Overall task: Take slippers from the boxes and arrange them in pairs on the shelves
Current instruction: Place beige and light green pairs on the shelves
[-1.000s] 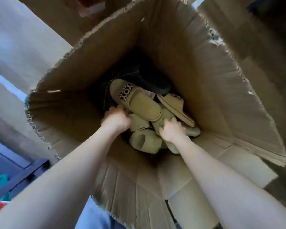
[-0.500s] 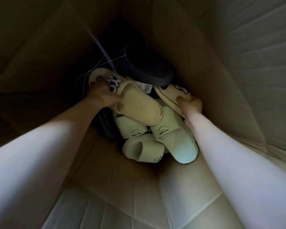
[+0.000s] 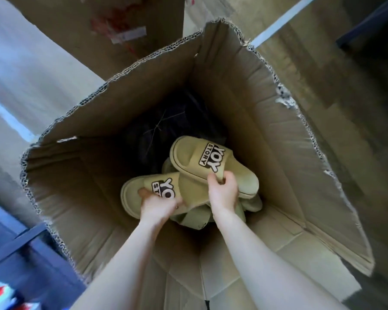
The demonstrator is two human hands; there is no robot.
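Two bare forearms are seen, the slender left forearm (image 3: 121, 260) & the slender right forearm (image 3: 262, 265), both uncovered from the btm edge of the frame up to the wrists. The skin is shown smooth, w/ soft shading along the inner sides. Each arm is rendered broad near the camera & tapers sharply toward the wrist, as drawn by the wide-angle lens. The bare left hand (image 3: 159, 205) is seen from the back, knuckles only faintly marked, the thumb (image 3: 143, 193) short & rounded. The bare right hand (image 3: 223, 193) is also seen from the back, w/ slim fingers (image 3: 211, 180). Nail detail can't be made out at this res.
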